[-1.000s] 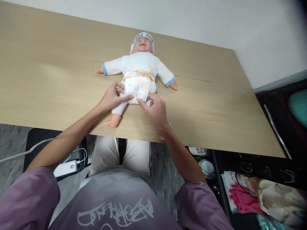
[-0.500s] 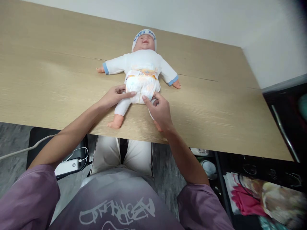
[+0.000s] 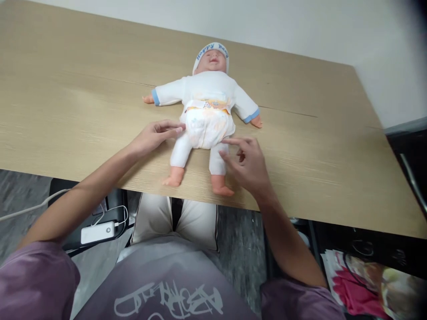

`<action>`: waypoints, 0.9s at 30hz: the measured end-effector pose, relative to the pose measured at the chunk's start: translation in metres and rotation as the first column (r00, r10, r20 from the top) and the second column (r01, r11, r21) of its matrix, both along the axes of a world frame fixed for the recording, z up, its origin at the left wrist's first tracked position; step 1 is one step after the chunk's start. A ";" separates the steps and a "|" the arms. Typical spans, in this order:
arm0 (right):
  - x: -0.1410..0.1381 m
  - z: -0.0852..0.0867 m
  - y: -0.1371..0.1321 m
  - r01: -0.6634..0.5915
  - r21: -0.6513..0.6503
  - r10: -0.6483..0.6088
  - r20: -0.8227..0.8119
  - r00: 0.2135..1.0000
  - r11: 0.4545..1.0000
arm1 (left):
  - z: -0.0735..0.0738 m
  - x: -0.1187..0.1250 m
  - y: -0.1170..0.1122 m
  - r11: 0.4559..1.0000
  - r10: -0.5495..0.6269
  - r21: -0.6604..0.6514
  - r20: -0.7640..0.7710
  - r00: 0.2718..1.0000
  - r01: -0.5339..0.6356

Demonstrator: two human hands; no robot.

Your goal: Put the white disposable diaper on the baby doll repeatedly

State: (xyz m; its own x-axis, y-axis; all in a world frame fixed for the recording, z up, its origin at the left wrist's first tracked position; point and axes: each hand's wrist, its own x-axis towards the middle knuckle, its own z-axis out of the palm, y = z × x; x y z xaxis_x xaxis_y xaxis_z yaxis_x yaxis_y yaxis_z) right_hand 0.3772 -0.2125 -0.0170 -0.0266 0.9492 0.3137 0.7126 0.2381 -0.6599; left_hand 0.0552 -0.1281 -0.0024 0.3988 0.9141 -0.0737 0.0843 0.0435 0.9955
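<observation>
On the tabletop a baby doll (image 3: 207, 84) lies on its back, arms spread, in white clothes with blue cuffs and a lettered white cap (image 3: 211, 49). Round its hips sits a white diaper (image 3: 208, 129) with an orange-patterned waistband. At the diaper's left edge, beside the doll's thigh, is my left hand (image 3: 156, 137), open, its fingers stretched and thumb beneath them. My right hand (image 3: 247, 162) is open near the other leg, index finger reaching to the diaper's lower edge and thumb apart. Both doll legs show below the diaper.
The light wooden table (image 3: 83, 111) reaches to a pale wall. Below its front edge on the left, a white power bank (image 3: 98, 233) with a cable lies on a black seat. At lower right are a pink cloth (image 3: 358, 289) and plastic packages.
Both hands have drawn off the front of the diaper, outward to its sides. My right hand has moved right and uncovered the doll's leg. The view has shifted slightly.
</observation>
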 end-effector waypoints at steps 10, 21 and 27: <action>0.059 -0.010 0.139 0.092 0.200 -0.121 0.141 0.983 0.975 | -0.027 0.008 0.134 0.843 0.326 0.524 -0.316 0.891 -0.123; 0.062 0.031 0.092 0.001 0.120 -0.036 0.293 0.956 0.993 | 0.013 0.016 -0.017 0.898 0.354 0.406 -0.443 0.824 -0.168; 0.040 0.056 -0.102 -0.211 0.162 0.160 0.281 0.946 0.964 | -0.016 -0.015 -0.279 0.999 -0.025 -0.040 -0.632 0.775 0.000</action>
